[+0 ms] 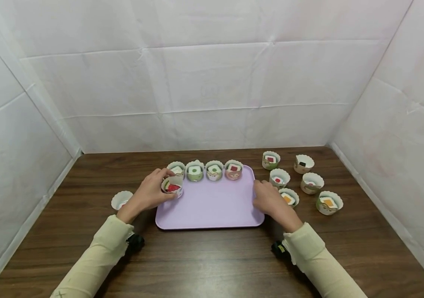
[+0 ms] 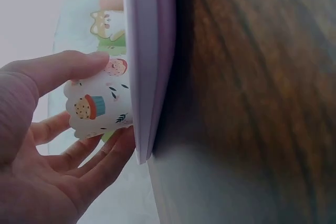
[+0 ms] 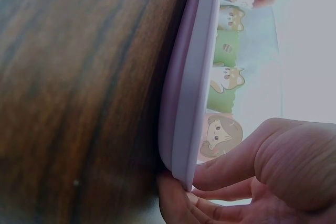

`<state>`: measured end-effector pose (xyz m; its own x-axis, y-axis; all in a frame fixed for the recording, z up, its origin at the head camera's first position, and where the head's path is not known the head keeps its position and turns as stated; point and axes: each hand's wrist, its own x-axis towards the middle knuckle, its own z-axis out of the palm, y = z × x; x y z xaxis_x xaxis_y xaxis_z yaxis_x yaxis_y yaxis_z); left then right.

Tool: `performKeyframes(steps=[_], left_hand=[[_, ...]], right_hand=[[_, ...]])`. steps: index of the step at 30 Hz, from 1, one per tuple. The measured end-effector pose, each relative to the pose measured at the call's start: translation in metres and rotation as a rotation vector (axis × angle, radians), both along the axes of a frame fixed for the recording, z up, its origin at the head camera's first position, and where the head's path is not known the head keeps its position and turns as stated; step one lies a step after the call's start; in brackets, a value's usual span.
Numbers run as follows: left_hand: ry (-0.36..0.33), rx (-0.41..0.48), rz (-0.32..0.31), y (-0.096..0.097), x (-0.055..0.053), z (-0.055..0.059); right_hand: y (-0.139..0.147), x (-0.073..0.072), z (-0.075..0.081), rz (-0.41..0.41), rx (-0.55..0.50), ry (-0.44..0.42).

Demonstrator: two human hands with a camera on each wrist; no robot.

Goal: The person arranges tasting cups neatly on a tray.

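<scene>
My left hand (image 1: 148,192) grips a white paper baking cup (image 1: 173,182) printed with cupcakes, between thumb and fingers. Inside that cup lies a piece with red on it. It stands at the left part of a lilac tray (image 1: 212,209), and in the left wrist view the cup (image 2: 97,106) meets the tray's rim. My right hand (image 1: 270,199) pinches the tray's right edge; the right wrist view has the thumb above the rim (image 3: 194,93) and fingers beneath. Along the tray's back edge is a row of several filled paper cups (image 1: 195,174), the leftmost partly behind my left hand.
Right of the tray, several more filled cups stand on the wooden table, among them a green one with an orange-topped piece (image 1: 328,203). One white cup (image 1: 121,199) sits left of the tray, beside my left wrist. White sheeting (image 1: 204,91) encloses the table's back and sides.
</scene>
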<state>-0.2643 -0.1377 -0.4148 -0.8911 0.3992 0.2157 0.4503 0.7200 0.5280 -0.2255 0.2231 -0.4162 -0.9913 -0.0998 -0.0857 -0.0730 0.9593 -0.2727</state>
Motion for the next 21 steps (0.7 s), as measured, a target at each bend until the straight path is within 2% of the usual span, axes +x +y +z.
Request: performKeyframes(steps=[9, 21], left_hand=[[-0.05, -0.048, -0.023, 0.002, -0.003, 0.007], [-0.04, -0.121, -0.064, 0.003, -0.008, 0.011]], right_hand=[[0.001, 0.001, 0.001, -0.001, -0.006, -0.005], [0.001, 0.0, 0.001, 0.01, -0.006, 0.008]])
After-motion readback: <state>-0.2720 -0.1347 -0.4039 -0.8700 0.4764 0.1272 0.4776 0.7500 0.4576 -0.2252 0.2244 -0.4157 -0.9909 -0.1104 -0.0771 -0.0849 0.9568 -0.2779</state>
